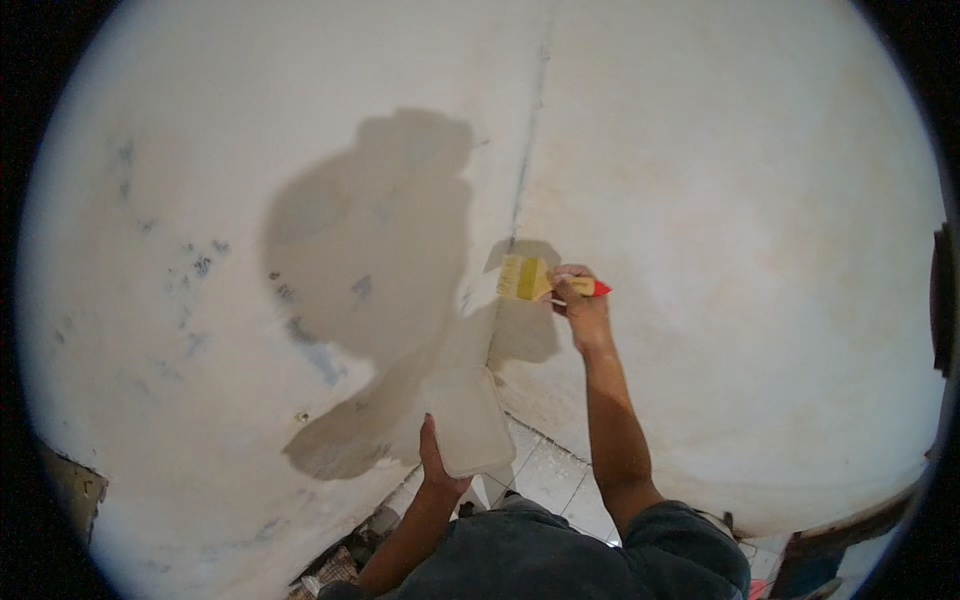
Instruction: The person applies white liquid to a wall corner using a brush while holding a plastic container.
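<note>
My right hand is closed around the handle of a flat, wide paintbrush, gripping it close to the head. The handle lies across my fingers, and its red end pokes out to the right of my hand. The yellowish bristles are to the left of it, pointing at the upright corner line where the left wall meets the right wall. The bristle tips are right by that line; I can't tell whether they touch the wall.

My left hand, lower down and to the left, supports a pale rectangular container with rounded corners. My thumb runs up along its left edge and the rest of the hand is at its bottom edge, with those fingers mostly hidden. The container is below the brush and well apart from it, in front of the foot of the corner. What is inside it I can't make out.

Dark patches mark the left wall, and a large shadow falls across it. Beneath, white floor tiles show beyond my dark shirt.
</note>
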